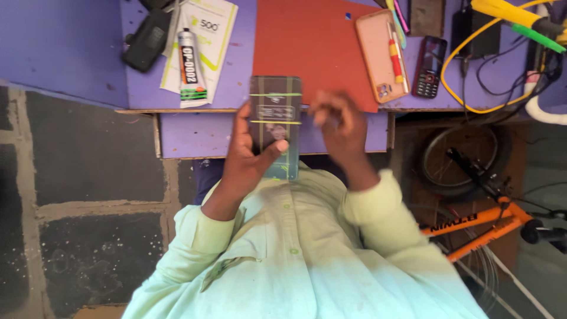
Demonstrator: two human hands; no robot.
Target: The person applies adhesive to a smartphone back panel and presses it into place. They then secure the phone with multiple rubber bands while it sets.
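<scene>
Your left hand [251, 156] grips a dark phone [275, 118] banded by two yellow-green elastic loops, thumb pressed across its lower face, holding it above the front edge of the purple table [71, 53]. Your right hand [338, 121] hovers just beside the phone, fingers curled and blurred, so you cannot tell whether it holds anything.

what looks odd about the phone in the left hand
The phone in the left hand has two yellow-green bands stretched across it, as if binding it. The right hand beside it is blurred.
</scene>
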